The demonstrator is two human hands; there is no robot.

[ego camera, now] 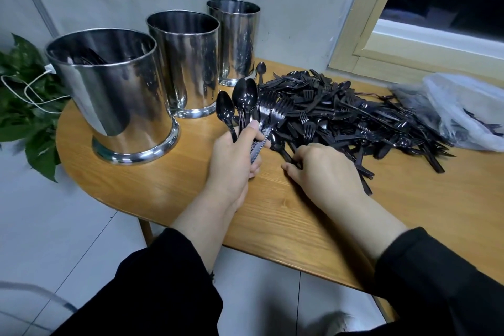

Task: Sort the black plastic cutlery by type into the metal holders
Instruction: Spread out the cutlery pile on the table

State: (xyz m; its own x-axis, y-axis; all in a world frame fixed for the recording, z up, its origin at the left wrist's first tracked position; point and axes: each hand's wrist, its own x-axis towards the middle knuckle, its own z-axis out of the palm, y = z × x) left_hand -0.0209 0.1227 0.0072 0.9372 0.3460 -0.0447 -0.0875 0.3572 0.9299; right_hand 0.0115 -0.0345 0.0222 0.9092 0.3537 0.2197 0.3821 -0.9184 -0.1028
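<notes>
Wooden table [163, 188]: left hand [234, 155] grips spoons [241, 102] and forks (fanned); right hand [324, 169] pinches cutlery [354, 114].

We see three shiny metal holders [188, 63] standing in a row. A big pile of black cutlery [354, 117] lies beside them. Some spoons [241, 101] and forks [272, 114] stick up together near the pile.
</notes>
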